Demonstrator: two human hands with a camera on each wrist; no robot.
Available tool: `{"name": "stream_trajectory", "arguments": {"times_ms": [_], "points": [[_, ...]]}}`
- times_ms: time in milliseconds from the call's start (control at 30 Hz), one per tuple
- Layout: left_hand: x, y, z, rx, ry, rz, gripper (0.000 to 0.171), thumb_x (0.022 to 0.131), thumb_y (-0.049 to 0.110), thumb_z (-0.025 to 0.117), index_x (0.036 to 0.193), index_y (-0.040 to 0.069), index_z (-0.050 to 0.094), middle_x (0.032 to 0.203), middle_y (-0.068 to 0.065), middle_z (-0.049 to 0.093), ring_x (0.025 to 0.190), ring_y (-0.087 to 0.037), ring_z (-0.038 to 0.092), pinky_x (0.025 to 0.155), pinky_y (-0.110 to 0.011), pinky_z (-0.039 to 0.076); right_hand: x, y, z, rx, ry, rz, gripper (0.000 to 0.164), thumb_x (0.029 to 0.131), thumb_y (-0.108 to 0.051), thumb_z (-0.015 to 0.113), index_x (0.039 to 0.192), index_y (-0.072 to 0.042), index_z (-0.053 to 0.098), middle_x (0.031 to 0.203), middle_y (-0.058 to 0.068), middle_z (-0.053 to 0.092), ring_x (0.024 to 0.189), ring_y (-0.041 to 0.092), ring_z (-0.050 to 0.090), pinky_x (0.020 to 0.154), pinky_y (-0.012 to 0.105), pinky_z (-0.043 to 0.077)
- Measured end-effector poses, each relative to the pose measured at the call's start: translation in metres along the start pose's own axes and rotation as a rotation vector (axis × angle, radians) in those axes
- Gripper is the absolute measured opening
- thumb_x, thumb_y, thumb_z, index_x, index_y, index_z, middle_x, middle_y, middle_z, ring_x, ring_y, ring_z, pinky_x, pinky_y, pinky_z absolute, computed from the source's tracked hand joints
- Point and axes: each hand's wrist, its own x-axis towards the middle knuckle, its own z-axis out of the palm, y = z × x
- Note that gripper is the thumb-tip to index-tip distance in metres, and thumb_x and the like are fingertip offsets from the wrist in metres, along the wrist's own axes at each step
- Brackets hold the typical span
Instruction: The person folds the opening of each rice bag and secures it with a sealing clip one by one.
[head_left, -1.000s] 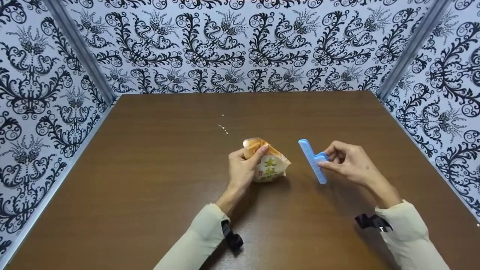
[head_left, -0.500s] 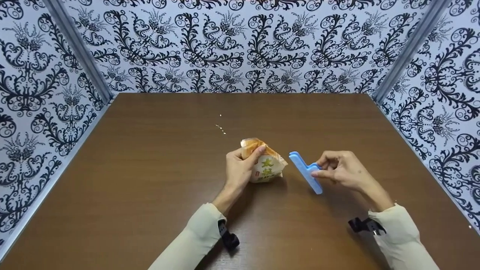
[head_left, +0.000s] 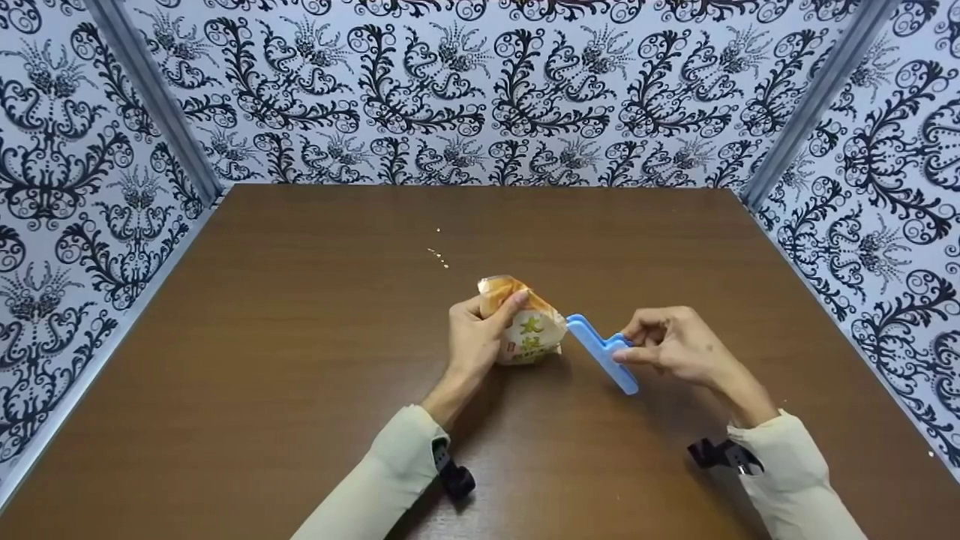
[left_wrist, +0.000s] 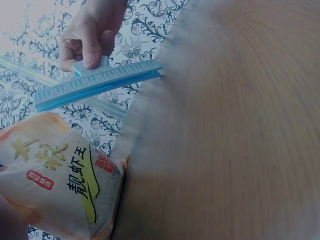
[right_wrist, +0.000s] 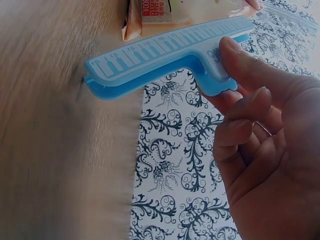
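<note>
Black-and-white scrollwork panels wall in the far, left and right sides, with grey metal posts standing at the two far corners. They enclose a brown wood-grain table, on which a short scatter of white specks lies left of the middle, beyond the hands.

Near the middle of the table is a small rice bag, white with an orange top, printed with large gold Chinese characters, black lettering and red patches. The left hand is clamped on its upper left part, thumb pressed flat against the orange area; the other fingers are mostly hidden behind the bag. Whether its bottom rests on the table I cannot tell.

To the right, the right hand pinches the grip tabs of a light-blue bag-sealing clip between thumb and forefinger, the remaining fingers curled below. The clip slants from far left to near right, its far end just beside the bag's right edge; I cannot tell whether they touch. A gap shows between its two long bars, the upper one printed with a row of marks and numbers.

Both arms wear cream sleeves with black wrist straps.
</note>
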Motion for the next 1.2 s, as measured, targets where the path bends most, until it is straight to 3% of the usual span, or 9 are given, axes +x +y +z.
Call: {"name": "stream_trajectory", "arguments": {"times_ms": [233, 400, 667, 1000, 1200], "points": [[-0.0002, 0.0000, -0.0006, 0.012, -0.001, 0.027, 0.021, 0.090, 0.014, 0.083, 0.086, -0.006, 0.078, 0.072, -0.001, 0.074, 0.065, -0.009, 0.068, 0.062, -0.024, 0.055, 0.0005, 0.0005, 0.0028, 0.001, 0.008, 0.016, 0.019, 0.079, -0.019, 0.091, 0.089, -0.010, 0.078, 0.073, 0.005, 0.069, 0.053, 0.006, 0.051, 0.045, 0.023, 0.044], [-0.0006, -0.0002, -0.0003, 0.015, -0.009, 0.028, 0.021, 0.090, 0.014, 0.083, 0.086, -0.006, 0.078, 0.072, 0.000, 0.073, 0.066, -0.008, 0.066, 0.063, -0.024, 0.055, -0.0005, 0.0017, 0.0042, -0.015, 0.016, 0.030, 0.018, 0.081, -0.019, 0.091, 0.090, -0.010, 0.078, 0.073, 0.002, 0.066, 0.054, 0.007, 0.050, 0.046, 0.024, 0.044], [-0.0022, -0.0011, -0.0002, 0.008, 0.000, -0.005, 0.022, 0.090, 0.017, 0.083, 0.087, -0.004, 0.078, 0.073, -0.003, 0.075, 0.067, -0.010, 0.068, 0.063, -0.025, 0.055, 0.0007, -0.0003, 0.0047, -0.058, 0.019, 0.020, 0.018, 0.081, -0.022, 0.090, 0.089, -0.012, 0.077, 0.075, 0.003, 0.065, 0.055, 0.007, 0.051, 0.047, 0.024, 0.044], [-0.0023, -0.0001, 0.0009, -0.008, -0.024, -0.012, 0.023, 0.090, 0.019, 0.083, 0.095, -0.003, 0.080, 0.087, -0.017, 0.080, 0.072, -0.014, 0.075, 0.068, -0.029, 0.061, 0.0014, -0.0018, 0.0043, -0.083, 0.024, 0.030, 0.018, 0.082, -0.023, 0.090, 0.089, -0.012, 0.078, 0.075, 0.003, 0.064, 0.057, 0.008, 0.051, 0.048, 0.024, 0.043], [-0.0019, -0.0013, -0.0004, -0.019, -0.007, 0.016, 0.022, 0.090, 0.016, 0.082, 0.084, -0.004, 0.077, 0.069, -0.002, 0.074, 0.065, -0.009, 0.069, 0.062, -0.025, 0.057, 0.0061, -0.0042, 0.0065, -0.034, 0.012, 0.029, 0.019, 0.081, -0.021, 0.091, 0.089, -0.010, 0.077, 0.074, 0.004, 0.065, 0.056, 0.007, 0.051, 0.047, 0.024, 0.043]]}}
